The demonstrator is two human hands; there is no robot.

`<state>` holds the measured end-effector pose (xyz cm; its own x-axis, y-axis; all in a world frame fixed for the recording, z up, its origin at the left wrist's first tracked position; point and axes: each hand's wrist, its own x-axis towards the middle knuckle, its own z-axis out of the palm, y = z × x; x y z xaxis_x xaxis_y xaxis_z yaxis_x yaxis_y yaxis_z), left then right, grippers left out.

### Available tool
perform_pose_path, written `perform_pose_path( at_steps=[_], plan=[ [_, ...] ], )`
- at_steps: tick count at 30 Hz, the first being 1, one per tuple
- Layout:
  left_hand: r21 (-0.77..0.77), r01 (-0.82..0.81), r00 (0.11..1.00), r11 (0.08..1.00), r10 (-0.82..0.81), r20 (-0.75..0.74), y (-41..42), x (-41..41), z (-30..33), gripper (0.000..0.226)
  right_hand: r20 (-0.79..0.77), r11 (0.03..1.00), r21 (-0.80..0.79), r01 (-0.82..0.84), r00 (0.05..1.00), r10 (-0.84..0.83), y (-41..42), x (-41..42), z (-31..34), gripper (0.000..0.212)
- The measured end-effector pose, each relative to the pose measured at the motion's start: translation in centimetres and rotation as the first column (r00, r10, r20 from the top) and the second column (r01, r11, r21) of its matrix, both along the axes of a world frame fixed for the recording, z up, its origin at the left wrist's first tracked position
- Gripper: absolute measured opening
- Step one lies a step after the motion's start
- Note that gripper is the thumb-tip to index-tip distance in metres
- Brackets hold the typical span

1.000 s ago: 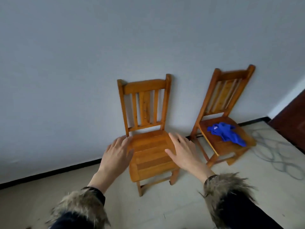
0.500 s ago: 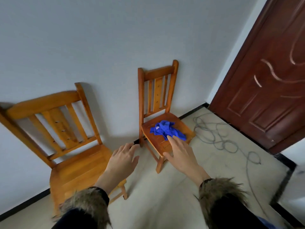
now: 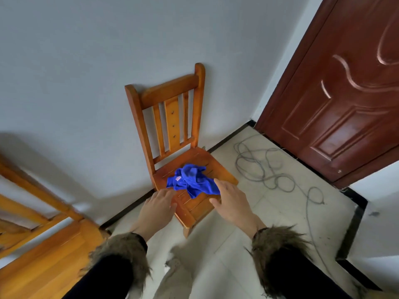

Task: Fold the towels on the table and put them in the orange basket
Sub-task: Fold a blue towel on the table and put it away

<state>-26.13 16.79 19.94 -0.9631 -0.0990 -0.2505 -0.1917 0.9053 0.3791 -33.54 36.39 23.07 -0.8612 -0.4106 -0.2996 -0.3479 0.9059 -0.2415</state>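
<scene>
Grey wall and pale tiled floor frame a wooden chair at centre, its seat carrying a crumpled blue towel whose long axis runs from 10 to 4 o'clock. Both hands reach forward with fingers straight, holding nothing: the left hand at 7 o'clock of the towel, the right hand at its 4 o'clock edge. Compared with half a second ago, the chair looms closer and the second chair has slid toward 8 o'clock.
</scene>
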Motion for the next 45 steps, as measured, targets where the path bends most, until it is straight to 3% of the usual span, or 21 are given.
perform_pose_path(
  at_steps=[3, 9, 16, 20, 24, 27, 29, 32, 39, 45],
  plan=[
    [0.026, 0.023, 0.997, 0.999, -0.025, 0.077, 0.9, -5.5, -1.9, 0.041, 0.054, 0.999, 0.031, 0.016, 0.998, -0.018, 0.4, -4.5, -1.8, 0.061],
    [-0.069, 0.111, 0.975, 0.991, -0.095, 0.198, 2.1, -13.8, -7.1, 0.043, 0.141, 0.999, 0.042, 0.018, 0.990, -0.024, 1.3, -12.2, -7.4, 0.058],
    [-0.224, 0.166, 0.941, 0.960, -0.086, 0.328, 3.9, -20.3, -17.7, 0.068, 0.231, 0.994, 0.045, -0.098, 0.969, 0.085, 0.5, -20.1, -19.4, 0.054],
    [-0.334, 0.282, 0.959, 0.899, -0.252, 0.132, 2.7, -24.2, -23.9, 0.076, 0.266, 0.988, 0.014, -0.152, 0.953, 0.143, -0.3, -22.2, -25.4, 0.053],
    [-0.406, 0.428, 0.902, 0.808, -0.406, 0.145, 0.1, -27.0, -25.9, 0.046, 0.305, 0.991, -0.059, -0.121, 0.943, 0.133, -1.5, -23.2, -29.0, 0.051],
    [-0.298, 0.436, 0.897, 0.849, -0.436, 0.070, -1.2, -27.6, -26.0, 0.032, 0.282, 0.989, -0.131, -0.075, 0.953, 0.109, -2.9, -23.4, -30.2, 0.054],
    [-0.136, 0.374, 0.919, 0.917, -0.386, -0.078, -1.7, -27.5, -25.7, 0.017, 0.244, 0.974, -0.223, -0.045, 0.965, 0.100, -3.9, -23.5, -29.9, 0.047],
    [0.083, 0.266, 0.945, 0.960, -0.243, -0.219, -2.0, -26.7, -23.5, 0.008, 0.151, 0.921, -0.389, -0.016, 0.985, 0.081, -4.4, -23.6, -27.8, 0.019],
    [0.260, 0.211, 0.964, 0.942, -0.157, -0.214, -2.9, -26.5, -12.7, 0.023, 0.236, 0.880, -0.471, 0.067, 0.970, 0.052, -3.9, -23.4, -18.2, 0.011],
    [0.310, 0.113, 0.948, 0.944, -0.009, -0.317, -5.4, -26.5, -0.4, 0.013, 0.244, 0.813, -0.583, 0.011, 0.956, 0.162, -6.5, -24.9, -5.2, 0.006]
  ],
)
